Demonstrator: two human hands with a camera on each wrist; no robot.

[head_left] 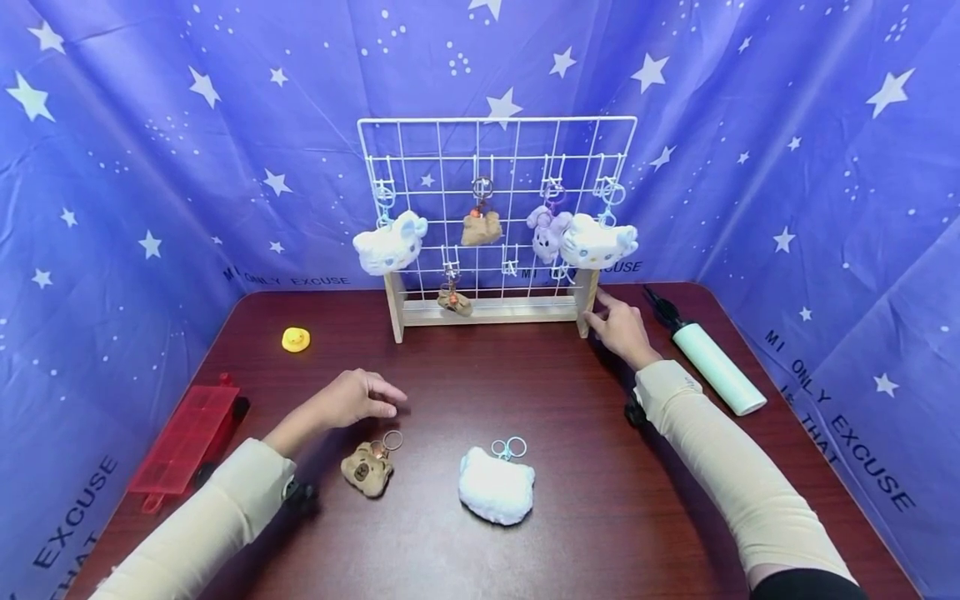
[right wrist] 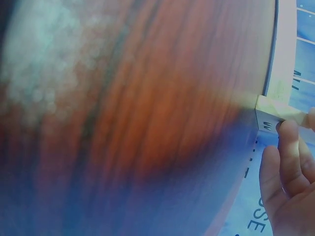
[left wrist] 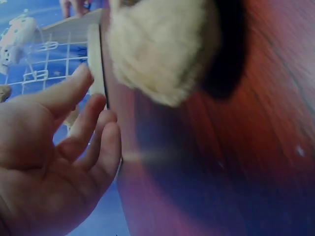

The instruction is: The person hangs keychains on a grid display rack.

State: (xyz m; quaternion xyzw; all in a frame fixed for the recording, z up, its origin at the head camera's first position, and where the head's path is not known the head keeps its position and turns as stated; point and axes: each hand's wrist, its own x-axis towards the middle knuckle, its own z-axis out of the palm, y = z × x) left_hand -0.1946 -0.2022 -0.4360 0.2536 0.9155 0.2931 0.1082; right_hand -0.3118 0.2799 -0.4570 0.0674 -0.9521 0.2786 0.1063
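Note:
My left hand (head_left: 352,400) hovers over the table with loosely extended fingers and nothing in them, just beyond a brown plush bear keychain (head_left: 367,469). In the left wrist view a blurred tan plush (left wrist: 162,49) looms close by the hand. My right hand (head_left: 621,329) is at the right wooden leg (head_left: 588,304) of a white wire grid rack (head_left: 495,121), pinching it between thumb and fingers. The right wrist view shows the fingertips at the end of the wood. A white plush keychain (head_left: 497,487) lies on the table between my arms, its rings pointing toward the rack.
White cat plushes (head_left: 390,244), a purple plush (head_left: 549,235) and brown plushes (head_left: 481,227) hang from the rack's hooks. A yellow duck (head_left: 296,339) and red plastic case (head_left: 183,437) sit at left. A pale green hand pump (head_left: 720,369) lies at right.

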